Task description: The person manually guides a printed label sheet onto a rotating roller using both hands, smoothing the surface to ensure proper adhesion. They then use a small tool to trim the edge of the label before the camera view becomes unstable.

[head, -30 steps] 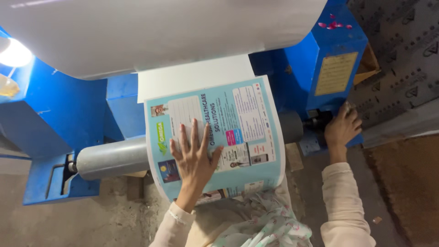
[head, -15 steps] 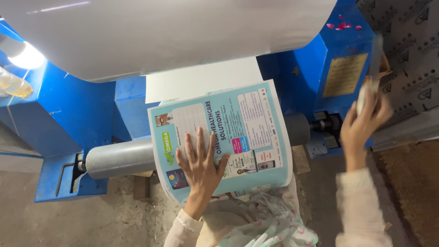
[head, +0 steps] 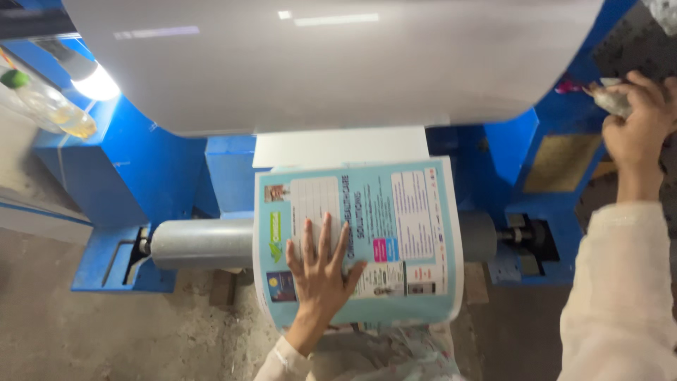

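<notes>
A light blue printed sheet [head: 395, 212] drapes over a grey metal roller [head: 201, 243] of a blue machine [head: 134, 183]. My left hand [head: 321, 279] lies flat on the sheet with fingers spread, pressing it against the roller. My right hand [head: 635, 123] is raised at the upper right, by the machine's top edge, closed around a small pale crumpled thing [head: 612, 99] that I cannot make out. A white sheet [head: 342, 147] hangs behind the printed one, under a large glossy white roll [head: 331, 63].
A plastic bottle with yellowish liquid [head: 42, 106] lies on the machine's left side near a lit lamp [head: 95, 81]. A yellowish plate [head: 560, 164] is fixed on the blue right panel. Below the roller, more printed sheets [head: 395, 356] pile up. The floor [head: 84, 331] is bare concrete.
My right hand rose from the roller's right end up to the machine's upper right and now grips a small pale thing. My left hand stayed flat on the printed sheet.
</notes>
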